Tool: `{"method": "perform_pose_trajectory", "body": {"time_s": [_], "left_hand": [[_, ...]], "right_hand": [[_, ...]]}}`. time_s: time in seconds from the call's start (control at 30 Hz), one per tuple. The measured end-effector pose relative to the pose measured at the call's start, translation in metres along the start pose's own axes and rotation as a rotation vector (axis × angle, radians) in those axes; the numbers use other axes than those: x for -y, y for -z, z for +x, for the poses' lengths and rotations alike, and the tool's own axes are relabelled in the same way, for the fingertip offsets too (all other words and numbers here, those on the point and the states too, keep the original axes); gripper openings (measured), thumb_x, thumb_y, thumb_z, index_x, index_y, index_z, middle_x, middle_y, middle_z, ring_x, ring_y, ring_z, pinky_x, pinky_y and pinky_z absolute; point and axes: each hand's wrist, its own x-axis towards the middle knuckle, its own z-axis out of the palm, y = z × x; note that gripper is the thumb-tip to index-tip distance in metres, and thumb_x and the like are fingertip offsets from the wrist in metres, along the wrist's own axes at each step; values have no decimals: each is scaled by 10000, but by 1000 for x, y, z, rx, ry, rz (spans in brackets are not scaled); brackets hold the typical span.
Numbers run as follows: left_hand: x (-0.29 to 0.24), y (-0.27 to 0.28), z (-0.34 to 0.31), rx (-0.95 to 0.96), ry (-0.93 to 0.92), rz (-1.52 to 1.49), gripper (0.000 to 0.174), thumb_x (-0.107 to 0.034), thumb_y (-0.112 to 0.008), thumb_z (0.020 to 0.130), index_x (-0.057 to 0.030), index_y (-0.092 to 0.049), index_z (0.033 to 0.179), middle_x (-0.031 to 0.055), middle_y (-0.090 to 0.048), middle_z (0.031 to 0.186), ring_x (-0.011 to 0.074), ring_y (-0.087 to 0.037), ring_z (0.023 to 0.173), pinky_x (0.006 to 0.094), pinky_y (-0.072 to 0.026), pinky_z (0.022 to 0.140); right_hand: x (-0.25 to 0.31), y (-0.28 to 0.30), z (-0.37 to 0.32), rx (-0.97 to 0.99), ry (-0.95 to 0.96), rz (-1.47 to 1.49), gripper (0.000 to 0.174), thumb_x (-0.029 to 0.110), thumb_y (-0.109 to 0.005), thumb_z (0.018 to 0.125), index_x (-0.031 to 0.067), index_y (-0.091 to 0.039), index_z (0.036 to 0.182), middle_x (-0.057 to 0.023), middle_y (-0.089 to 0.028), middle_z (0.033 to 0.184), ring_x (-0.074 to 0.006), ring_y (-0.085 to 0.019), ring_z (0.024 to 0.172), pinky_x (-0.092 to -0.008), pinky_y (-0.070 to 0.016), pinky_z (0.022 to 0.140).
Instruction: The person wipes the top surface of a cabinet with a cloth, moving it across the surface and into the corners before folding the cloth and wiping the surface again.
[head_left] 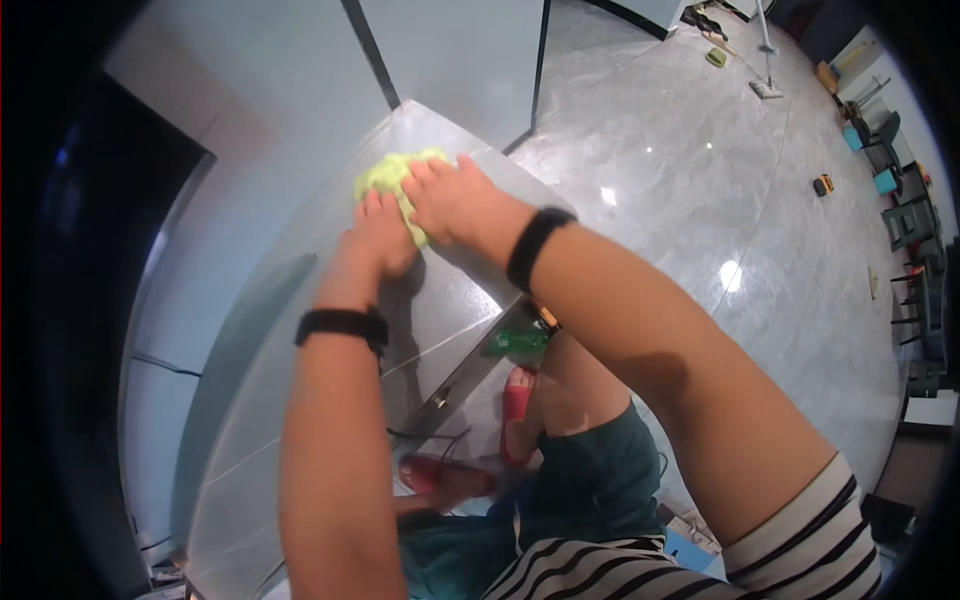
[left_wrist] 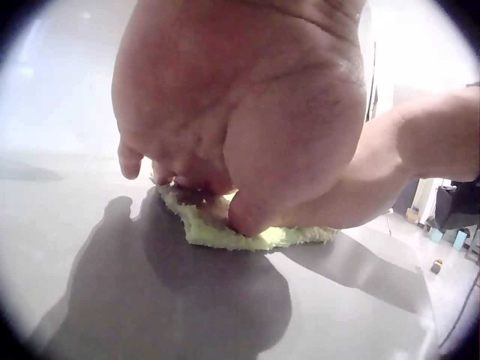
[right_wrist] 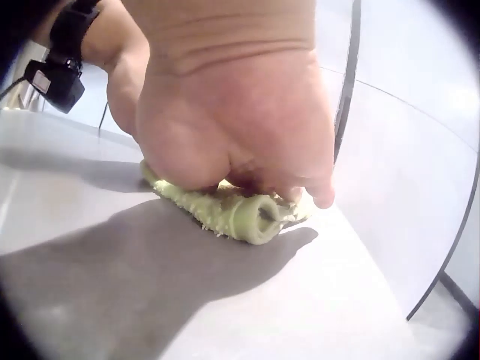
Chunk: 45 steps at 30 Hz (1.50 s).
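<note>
A fuzzy yellow-green cloth [head_left: 385, 172] lies bunched on the grey tiled top [head_left: 430, 305], near its far corner. My left hand [head_left: 380, 238] holds the cloth's near side; the thumb and bent fingers dig into it in the left wrist view. Close beside it, my right hand [head_left: 455, 200] grips the right part of the cloth. In the right wrist view, the cloth [right_wrist: 225, 214] is folded into a roll under the right palm, with bent fingertips partly hidden behind it. Both hands are side by side, each with a black band at the wrist.
Pale panels [head_left: 460, 60] stand against the far corner of the top. Below the near edge are a green bottle [head_left: 518, 344] and red slippers [head_left: 420, 474]. A mop [head_left: 767, 88] and chairs [head_left: 905, 222] stand across the shiny floor.
</note>
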Motion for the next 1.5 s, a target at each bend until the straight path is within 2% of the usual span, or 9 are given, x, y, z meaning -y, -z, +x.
{"method": "perform_pose_trajectory", "body": {"time_s": [0.2,0.47,0.5,0.67,0.73,0.87,1.0,1.1,1.5], "left_hand": [[20,28,68,2,-62,85,609,-190,-431,961,2,-218,1498,300,-144,1567,412,-142,1470,445,-182,1204],[38,24,83,-79,-43,2,603,-283,-318,1016,-35,-151,1540,198,-91,1613,354,-87,1494,439,-162,1211],[34,26,79,-92,-46,7,602,-287,-317,1017,-44,-149,1542,198,-90,1614,353,-88,1494,446,-166,1209],[27,-4,53,-123,-16,70,590,-320,-372,1011,-75,-204,1521,217,-139,1597,370,-171,1471,493,-227,1178],[13,-10,26,-163,-47,76,577,-316,-404,1000,-57,-250,1493,229,-170,1585,385,-215,1453,500,-253,1163],[-21,-24,-45,-124,-71,28,579,-287,-464,973,-27,-286,1458,243,-213,1565,395,-264,1427,510,-301,1123],[-41,-42,-119,-178,-194,66,568,-275,-482,971,8,-309,1432,266,-265,1530,419,-328,1377,525,-336,1088],[-48,-57,-149,-223,-227,93,568,-282,-470,981,25,-314,1432,275,-272,1529,427,-322,1384,526,-331,1095],[-35,-19,-85,-90,-62,88,559,-220,-426,951,11,-321,1449,257,-278,1540,409,-290,1420,513,-333,1112]], "right_hand": [[-17,11,70,16,-23,18,494,319,-392,1015,99,-361,1456,-110,-329,1535,-288,-328,1414,-566,-283,1126],[-22,16,92,0,-76,77,550,392,-367,1028,185,-278,1530,-68,-225,1601,-284,-196,1484,-608,-226,1145],[-20,13,90,-123,-92,171,629,449,-566,937,154,-404,1470,-72,-312,1570,-275,-301,1433,-595,-230,1133],[-15,-9,50,-168,-77,216,600,456,-599,910,176,-454,1420,-78,-358,1534,-294,-327,1406,-616,-263,1098],[-11,-11,18,-125,-53,147,531,353,-442,985,176,-343,1476,-88,-295,1554,-334,-292,1420,-641,-311,1071],[3,-29,-43,-158,-46,135,510,333,-411,1002,169,-336,1478,-87,-269,1573,-326,-277,1433,-617,-305,1075],[14,-47,-110,-150,9,103,601,285,-577,919,132,-370,1462,-108,-312,1553,-326,-294,1433,-585,-278,1094],[23,-47,-145,-142,49,69,631,286,-593,911,89,-359,1462,-129,-301,1556,-333,-292,1433,-569,-260,1114],[22,-21,-72,-110,65,62,487,279,-525,932,50,-480,1360,-127,-438,1458,-293,-421,1343,-497,-329,1085]]}}
